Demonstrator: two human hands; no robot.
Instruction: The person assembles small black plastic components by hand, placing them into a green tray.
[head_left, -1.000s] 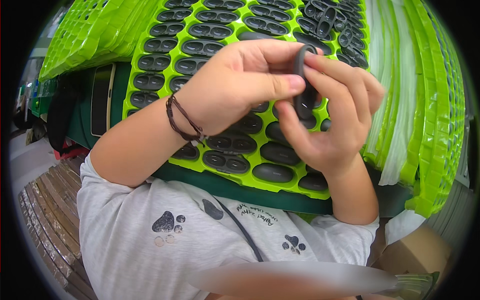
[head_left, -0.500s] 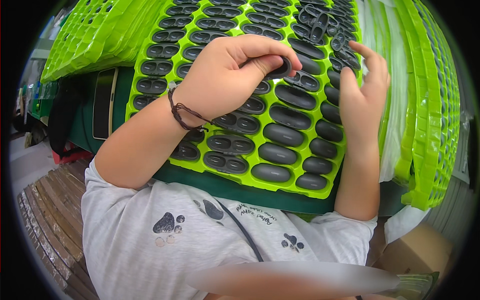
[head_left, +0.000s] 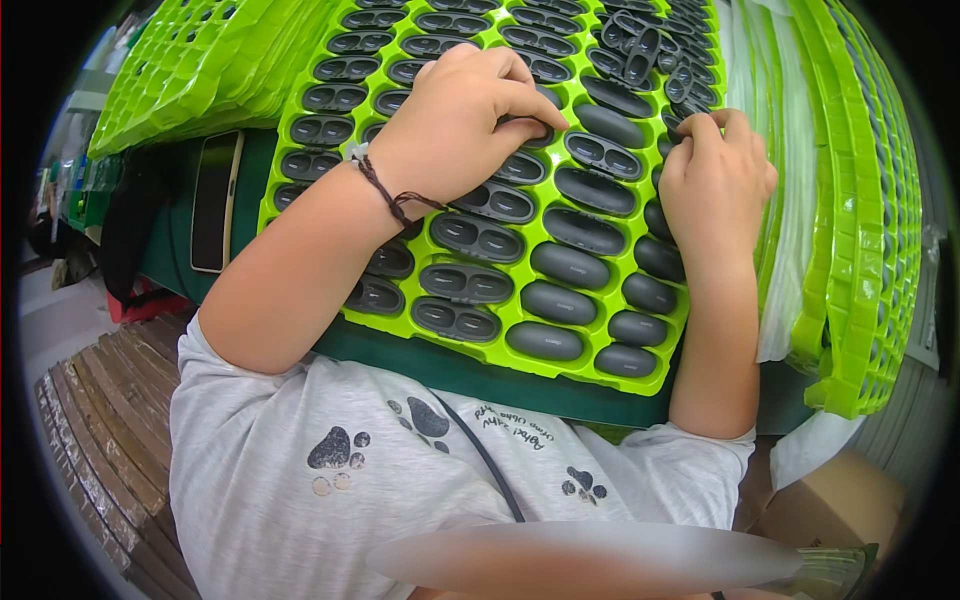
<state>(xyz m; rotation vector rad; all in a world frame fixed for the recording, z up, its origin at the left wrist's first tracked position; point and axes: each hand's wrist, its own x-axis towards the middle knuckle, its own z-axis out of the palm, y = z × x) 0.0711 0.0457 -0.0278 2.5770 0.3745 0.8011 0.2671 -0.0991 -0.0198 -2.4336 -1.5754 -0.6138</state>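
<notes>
A lime-green tray (head_left: 590, 342) holds rows of dark grey earbud case parts: two-hollow inner frames (head_left: 478, 238) on the left, smooth oval shells (head_left: 570, 265) on the right. My left hand (head_left: 445, 130) reaches over the middle of the tray. Its thumb and forefinger pinch a dark earbud case part (head_left: 541, 138) low at a slot, mostly covered by the fingers. Over the rightmost column, my right hand (head_left: 718, 185) has its fingers curled down among the parts; what lies under the fingertips is hidden.
A heap of loose inner frames (head_left: 640, 48) lies on the tray's far right part. Stacked green trays stand at the left (head_left: 215, 70) and right (head_left: 870, 200), the right one beside white sheets (head_left: 785, 180). A phone (head_left: 215, 200) rests on the dark green table (head_left: 480, 385).
My left hand has lowered the case part from above the tray to a slot slightly to the left. My right hand has moved down, and its spread fingers have curled in.
</notes>
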